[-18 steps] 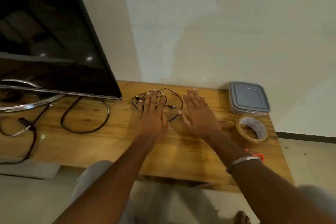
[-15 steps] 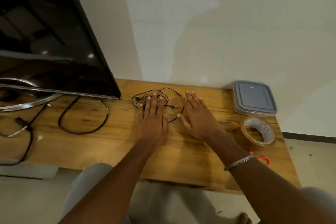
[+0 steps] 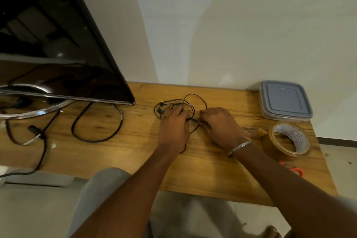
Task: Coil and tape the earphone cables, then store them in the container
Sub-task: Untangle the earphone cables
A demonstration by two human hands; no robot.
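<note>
- On the wooden table (image 3: 135, 141), my left hand (image 3: 173, 129) and right hand (image 3: 220, 127) are pinching the tangled earphone cables (image 3: 173, 104).
- Coiling looks to be only beginning; the next move is calling for neat looping, with the tape roll (image 3: 289, 139) and closed container (image 3: 284, 100) waiting beside.

The earphone cables (image 3: 174, 103) are thin and black, in a loose tangle of loops on the tabletop (image 3: 135, 141). The container (image 3: 284, 100), with its grey lid closed, stands at the far right corner. The roll of brown tape (image 3: 298, 138) lies just in front of it.
</note>
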